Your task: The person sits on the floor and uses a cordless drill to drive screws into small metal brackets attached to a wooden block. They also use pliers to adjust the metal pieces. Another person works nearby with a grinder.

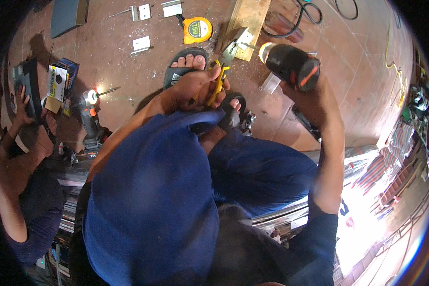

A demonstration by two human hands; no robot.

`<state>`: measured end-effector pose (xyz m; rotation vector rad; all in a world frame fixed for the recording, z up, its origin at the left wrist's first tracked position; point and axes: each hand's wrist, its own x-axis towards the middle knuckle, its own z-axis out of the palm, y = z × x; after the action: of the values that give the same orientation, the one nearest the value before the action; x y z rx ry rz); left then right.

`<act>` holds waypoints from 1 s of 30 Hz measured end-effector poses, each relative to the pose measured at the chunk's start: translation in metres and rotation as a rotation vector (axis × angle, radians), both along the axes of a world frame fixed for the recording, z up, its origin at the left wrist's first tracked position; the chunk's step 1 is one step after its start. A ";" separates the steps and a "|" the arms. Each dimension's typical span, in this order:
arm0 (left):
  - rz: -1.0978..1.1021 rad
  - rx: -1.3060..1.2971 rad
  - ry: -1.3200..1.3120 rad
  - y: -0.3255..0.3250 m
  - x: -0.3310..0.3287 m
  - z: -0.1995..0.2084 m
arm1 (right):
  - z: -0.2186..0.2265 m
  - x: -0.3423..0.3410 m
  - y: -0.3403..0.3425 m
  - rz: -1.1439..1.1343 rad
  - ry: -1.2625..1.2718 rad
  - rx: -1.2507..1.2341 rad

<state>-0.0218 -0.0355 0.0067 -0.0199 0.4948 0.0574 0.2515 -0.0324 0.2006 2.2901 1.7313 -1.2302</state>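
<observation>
My left hand (195, 90) is closed around the yellow handles of a pair of pliers (218, 88). Their metal jaws reach a small silver bracket (244, 37), which lies on the end of a wooden board (252, 14). My right hand (314, 102) grips a dark cordless drill (288, 64) with its light on. The drill's bit points left at the bracket; whether the tip touches it I cannot tell. Close to my left hand is my sandalled foot (189, 62). Below the drill sits another light metal piece (271, 83).
Near the board lie an orange tape measure (197, 30), loose brackets (141, 44), a dark red cylinder (283, 27) and a black cable (314, 19). At left, a second lit drill (89, 117) stands beside boxes (57, 78) and another person's hand (21, 106). A yellow cord (390, 66) runs along the right.
</observation>
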 end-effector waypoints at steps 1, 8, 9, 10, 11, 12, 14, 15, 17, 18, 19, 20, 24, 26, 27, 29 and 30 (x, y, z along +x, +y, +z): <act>-0.014 -0.058 0.041 -0.001 0.000 -0.002 | 0.005 -0.003 0.007 0.012 -0.021 -0.032; -0.040 -0.065 -0.085 0.007 0.000 -0.008 | 0.016 -0.013 0.020 0.138 -0.120 -0.030; -0.021 -0.121 -0.038 0.007 -0.001 -0.005 | 0.014 -0.012 0.018 0.184 -0.124 0.011; 0.041 -0.321 -0.071 0.007 -0.003 -0.002 | 0.012 -0.011 0.017 0.152 -0.143 -0.021; 0.098 -0.523 -0.096 0.008 -0.004 0.001 | 0.010 -0.010 0.015 0.128 -0.130 -0.038; 0.208 -0.876 -0.250 0.006 -0.008 0.005 | 0.008 -0.008 0.014 0.102 -0.104 -0.039; 0.197 -0.794 -0.339 0.007 -0.007 0.004 | 0.008 -0.004 0.011 -0.025 0.006 0.000; 0.083 -0.364 -0.250 0.006 -0.003 0.001 | 0.009 -0.002 0.010 -0.121 0.027 -0.026; -0.079 0.075 0.019 0.001 0.001 -0.006 | 0.012 0.005 0.010 -0.116 0.030 0.062; -0.061 0.012 0.005 -0.002 0.001 -0.010 | 0.013 0.008 0.010 -0.124 -0.014 0.081; -0.054 -0.031 -0.007 -0.003 0.002 -0.014 | 0.014 0.011 0.010 -0.090 0.010 0.069; -0.059 -0.072 -0.002 -0.003 0.002 -0.018 | 0.014 0.014 0.010 -0.077 -0.001 0.073; -0.043 0.087 -0.098 -0.002 -0.001 -0.019 | 0.004 0.016 0.011 0.078 -0.099 0.138; 0.002 -0.020 -0.045 -0.002 0.000 -0.015 | 0.002 0.013 0.012 0.073 -0.091 0.136; 0.016 -0.070 -0.055 -0.002 0.000 -0.013 | 0.003 0.012 0.013 0.026 -0.074 0.081; -0.017 -0.024 -0.027 -0.001 0.000 -0.010 | 0.006 0.011 0.015 -0.026 -0.061 0.029; -0.046 0.022 -0.011 0.000 0.000 -0.010 | 0.007 0.011 0.015 -0.030 -0.064 0.028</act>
<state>-0.0217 -0.0360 -0.0036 0.0125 0.4833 0.0181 0.2621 -0.0174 0.2077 2.3523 1.7101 -1.1307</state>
